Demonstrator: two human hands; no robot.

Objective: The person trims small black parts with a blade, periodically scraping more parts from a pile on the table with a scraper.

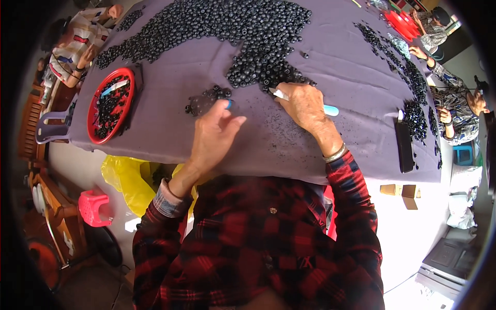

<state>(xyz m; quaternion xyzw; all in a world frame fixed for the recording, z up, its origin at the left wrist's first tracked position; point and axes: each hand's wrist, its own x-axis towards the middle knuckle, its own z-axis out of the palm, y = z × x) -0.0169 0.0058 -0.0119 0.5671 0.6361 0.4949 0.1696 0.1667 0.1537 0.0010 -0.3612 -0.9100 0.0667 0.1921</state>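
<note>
Head view: the right hand point(304, 106) clamps its fingers on a blue-handled tool point(331, 110), the tip beside the big pile of black pieces point(227, 23) on the purple cloth point(173, 119). The left hand point(213, 130) — thumb and forefinger apart, blue band point(229, 104) on one finger — is near a smaller cluster point(196, 105).

The right of two hands point(304, 105) grips a blue-handled tool point(331, 110)
</note>
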